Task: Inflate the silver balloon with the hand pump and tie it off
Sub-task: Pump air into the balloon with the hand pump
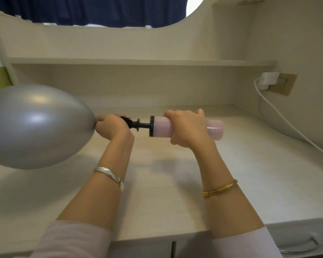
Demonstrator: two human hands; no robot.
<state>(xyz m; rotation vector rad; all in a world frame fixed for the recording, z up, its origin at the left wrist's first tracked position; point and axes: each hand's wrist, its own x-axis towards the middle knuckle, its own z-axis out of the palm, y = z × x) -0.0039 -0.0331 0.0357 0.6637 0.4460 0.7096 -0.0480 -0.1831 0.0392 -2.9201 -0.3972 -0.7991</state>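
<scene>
Silver balloon (34,125) swollen large at nine o'clock, held above the pale surface (157,183). Left hand (111,126) curled tight round the balloon neck and black nozzle; right hand (187,127) wrapped round the pink barrel of the hand pump (160,126), lying level at centre. White charger (268,80) plugged in at two o'clock.

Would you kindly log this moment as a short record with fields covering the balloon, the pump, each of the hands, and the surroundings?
balloon: silver balloon, well inflated, held above the desk, neck on the pump nozzle
pump: hand pump, pink barrel, black nozzle end, held level
left hand: left hand grips the balloon neck around the nozzle
right hand: right hand grips the pink barrel
tied off: not yet
surroundings: white charger plugged into the wall socket, its cable trailing down to the right
</scene>
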